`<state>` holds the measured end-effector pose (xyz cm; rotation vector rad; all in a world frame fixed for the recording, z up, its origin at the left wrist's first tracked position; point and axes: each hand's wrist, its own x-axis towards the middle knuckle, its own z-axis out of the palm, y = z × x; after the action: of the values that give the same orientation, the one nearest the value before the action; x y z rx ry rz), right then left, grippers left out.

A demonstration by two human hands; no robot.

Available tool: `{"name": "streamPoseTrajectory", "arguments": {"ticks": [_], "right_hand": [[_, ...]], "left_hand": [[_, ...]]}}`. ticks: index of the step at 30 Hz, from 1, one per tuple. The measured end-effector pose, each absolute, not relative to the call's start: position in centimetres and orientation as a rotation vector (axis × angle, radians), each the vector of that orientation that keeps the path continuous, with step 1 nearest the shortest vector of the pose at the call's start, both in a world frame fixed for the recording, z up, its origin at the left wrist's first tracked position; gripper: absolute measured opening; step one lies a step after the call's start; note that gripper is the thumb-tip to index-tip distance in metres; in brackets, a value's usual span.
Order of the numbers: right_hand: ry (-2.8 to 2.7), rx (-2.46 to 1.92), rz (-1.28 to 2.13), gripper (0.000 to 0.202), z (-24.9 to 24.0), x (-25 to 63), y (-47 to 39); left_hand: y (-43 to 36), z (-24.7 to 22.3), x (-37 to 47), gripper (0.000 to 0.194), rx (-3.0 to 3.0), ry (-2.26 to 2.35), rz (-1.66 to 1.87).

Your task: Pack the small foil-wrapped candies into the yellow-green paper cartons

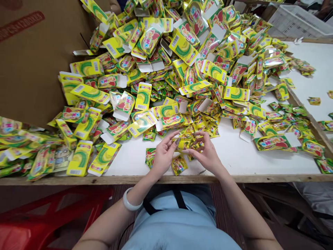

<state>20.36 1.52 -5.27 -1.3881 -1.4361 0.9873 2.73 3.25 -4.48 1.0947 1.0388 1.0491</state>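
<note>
My left hand (164, 152) is closed, thumb and fingers pinching a small yellow candy packet (182, 143) just above the white tabletop. From the other side my right hand (207, 155) curls its thumb and fingers around the yellow packets at the same spot; its fingers partly hide them. Below the hands lies a loose yellow sachet (179, 165) with colourful print. A green sachet (150, 156) rests left of my left hand. Behind my fingers, more yellow sachets (208, 125) lie in a small heap against the pile of boxes.
A large pile of yellow and green candy boxes (144, 95), many with flaps up, covers the table's back. A brown carton (39, 69) stands at left. Boxes and sachets lie along a wooden divider (309, 113). A white crate (299, 21) and a red stool (52, 215) are nearby.
</note>
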Motion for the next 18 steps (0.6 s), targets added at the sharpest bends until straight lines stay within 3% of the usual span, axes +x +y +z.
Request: {"name": "streamPoseTrajectory", "arguments": {"ticks": [2, 6, 10, 13, 15, 18], "right_hand": [[-1.449, -1.39, 1.02, 0.047, -5.3, 19.8, 1.2], [-1.509, -1.364, 1.016, 0.019, -4.6, 18.8, 0.7], [-1.503, -1.361, 0.89, 0.023, -2.9, 19.7, 0.1], [-1.484, -1.416, 0.776, 0.02, -2.2, 22.3, -0.6], [-1.423, -1.446, 0.849, 0.02, -2.6, 24.2, -0.9], [-1.226, -1.341, 1.182, 0.022, -4.0, 25.9, -0.9]], "left_hand": [[2.9, -4.5, 3.0, 0.056, 1.086, 1.035, 1.093], [1.7, -4.6, 3.6, 0.047, 1.214, 1.086, 1.159], [3.1, -4.4, 2.2, 0.045, 1.665, 1.102, 1.026], [7.0, -4.1, -0.2, 0.056, 2.046, 1.403, 0.96], [9.9, -4.0, -1.5, 0.063, 2.276, 1.549, 0.806], [12.7, -3.7, -2.3, 0.047, 2.574, 1.45, 0.475]]}}
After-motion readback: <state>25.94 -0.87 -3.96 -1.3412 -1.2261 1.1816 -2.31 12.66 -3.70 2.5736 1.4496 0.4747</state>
